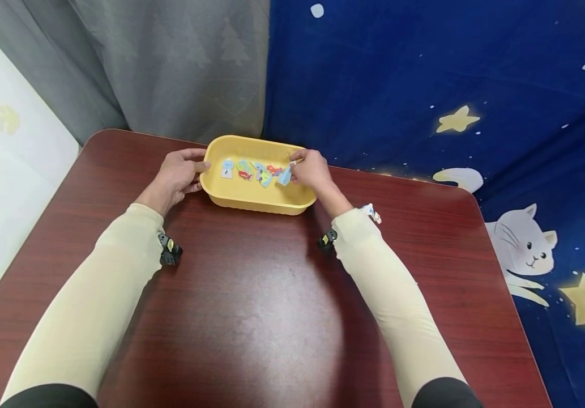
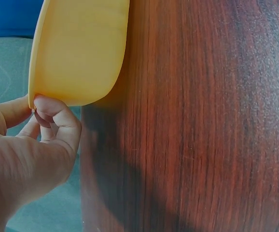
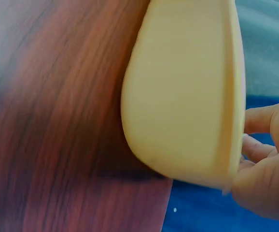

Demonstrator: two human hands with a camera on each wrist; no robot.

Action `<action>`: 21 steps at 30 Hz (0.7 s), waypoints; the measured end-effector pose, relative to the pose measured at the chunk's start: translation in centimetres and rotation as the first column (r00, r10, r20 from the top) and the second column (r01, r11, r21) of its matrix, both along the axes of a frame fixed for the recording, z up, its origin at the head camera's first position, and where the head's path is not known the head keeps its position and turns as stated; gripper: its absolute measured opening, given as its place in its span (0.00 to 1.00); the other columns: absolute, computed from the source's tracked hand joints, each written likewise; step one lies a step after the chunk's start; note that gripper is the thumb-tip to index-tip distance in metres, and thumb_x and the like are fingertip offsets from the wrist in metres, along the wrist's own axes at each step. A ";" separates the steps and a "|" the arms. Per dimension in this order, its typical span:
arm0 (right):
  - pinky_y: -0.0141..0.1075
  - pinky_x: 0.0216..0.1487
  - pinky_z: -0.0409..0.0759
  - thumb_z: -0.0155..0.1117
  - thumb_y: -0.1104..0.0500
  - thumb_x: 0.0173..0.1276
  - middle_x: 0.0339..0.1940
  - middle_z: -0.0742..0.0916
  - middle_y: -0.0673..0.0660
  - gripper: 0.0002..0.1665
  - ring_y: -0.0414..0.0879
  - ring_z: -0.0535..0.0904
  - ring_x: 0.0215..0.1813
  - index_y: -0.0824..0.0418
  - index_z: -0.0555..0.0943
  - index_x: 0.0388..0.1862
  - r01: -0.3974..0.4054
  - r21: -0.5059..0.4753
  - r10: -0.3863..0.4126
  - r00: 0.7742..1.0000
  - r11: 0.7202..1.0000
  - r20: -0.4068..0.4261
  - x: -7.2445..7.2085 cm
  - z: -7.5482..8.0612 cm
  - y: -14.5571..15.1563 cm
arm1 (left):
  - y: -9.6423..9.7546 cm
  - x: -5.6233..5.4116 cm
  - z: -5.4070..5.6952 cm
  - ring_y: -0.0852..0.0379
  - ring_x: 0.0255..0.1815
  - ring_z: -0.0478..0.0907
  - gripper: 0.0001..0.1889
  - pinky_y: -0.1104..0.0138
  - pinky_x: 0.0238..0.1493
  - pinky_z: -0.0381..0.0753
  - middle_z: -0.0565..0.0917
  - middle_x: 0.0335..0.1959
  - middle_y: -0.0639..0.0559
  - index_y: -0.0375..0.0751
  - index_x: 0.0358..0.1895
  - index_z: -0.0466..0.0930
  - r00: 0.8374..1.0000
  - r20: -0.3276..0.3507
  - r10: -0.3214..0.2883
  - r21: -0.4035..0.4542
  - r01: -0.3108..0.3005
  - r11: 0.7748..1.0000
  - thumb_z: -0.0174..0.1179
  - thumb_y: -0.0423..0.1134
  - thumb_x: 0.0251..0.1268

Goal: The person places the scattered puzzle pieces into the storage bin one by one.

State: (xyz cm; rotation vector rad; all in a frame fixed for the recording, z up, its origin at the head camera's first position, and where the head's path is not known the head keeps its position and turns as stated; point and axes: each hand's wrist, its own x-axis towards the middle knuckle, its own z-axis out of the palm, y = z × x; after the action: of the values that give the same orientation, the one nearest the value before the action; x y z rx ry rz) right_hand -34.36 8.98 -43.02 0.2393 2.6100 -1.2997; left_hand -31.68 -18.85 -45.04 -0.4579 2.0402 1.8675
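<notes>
A yellow plastic basin (image 1: 259, 201) stands at the table's far edge with several small colourful cutout pieces in it. My left hand (image 1: 176, 173) pinches the rim at its left end, as the left wrist view also shows close up. At the right end, my right hand (image 1: 315, 170) reaches over the rim with bent fingers, pinching a light blue cutout piece (image 1: 284, 176). A red piece (image 1: 274, 170) lies beside it, then a blue and green one (image 1: 263, 175). Farther left are a green and red piece (image 1: 244, 170) and a blue and white one (image 1: 227, 168). The right wrist view hides the fingertips behind the basin's wall.
The dark red wooden table (image 1: 251, 294) carries everything. A crumpled, colourful scrap (image 1: 371, 213) lies beyond my right forearm. Grey curtain (image 1: 185, 68) and blue star-patterned curtain (image 1: 374, 73) hang right behind the far edge.
</notes>
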 end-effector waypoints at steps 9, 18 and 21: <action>0.40 0.41 0.85 0.60 0.69 0.66 0.34 0.87 0.63 0.14 0.53 0.87 0.38 0.64 0.80 0.50 0.045 0.057 -0.051 0.991 0.997 0.121 -1.4 -0.8 -1.7 | 0.0 -0.1 -0.1 0.63 0.29 0.81 0.25 0.72 0.26 0.81 0.78 0.46 0.47 0.47 0.70 0.67 1.000 0.005 0.001 0.020 -0.001 1.000 0.56 0.40 0.72; 0.37 0.34 0.85 0.54 0.68 0.66 0.18 0.81 0.57 0.09 0.46 0.82 0.22 0.63 0.76 0.26 0.068 0.109 -0.085 0.984 0.992 0.157 -2.1 -2.0 -2.2 | -0.1 0.0 -0.1 0.59 0.38 0.81 0.25 0.72 0.31 0.82 0.75 0.55 0.45 0.51 0.71 0.66 1.000 0.013 -0.010 -0.013 0.010 1.000 0.55 0.41 0.73; 0.33 0.27 0.83 0.53 0.67 0.66 0.16 0.82 0.56 0.12 0.45 0.82 0.21 0.61 0.75 0.22 0.076 0.177 -0.102 0.984 0.981 0.146 -2.1 -2.2 -2.4 | 0.0 0.0 -0.1 0.59 0.38 0.81 0.25 0.72 0.31 0.82 0.75 0.55 0.45 0.51 0.71 0.67 1.000 0.010 -0.007 -0.017 0.007 1.000 0.55 0.42 0.73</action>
State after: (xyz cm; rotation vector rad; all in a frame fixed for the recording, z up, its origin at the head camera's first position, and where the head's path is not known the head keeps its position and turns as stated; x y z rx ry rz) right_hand -36.46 6.62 -45.26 0.4710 2.6046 -1.0367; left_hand -31.63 -18.89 -45.10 -0.4625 2.0500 1.8416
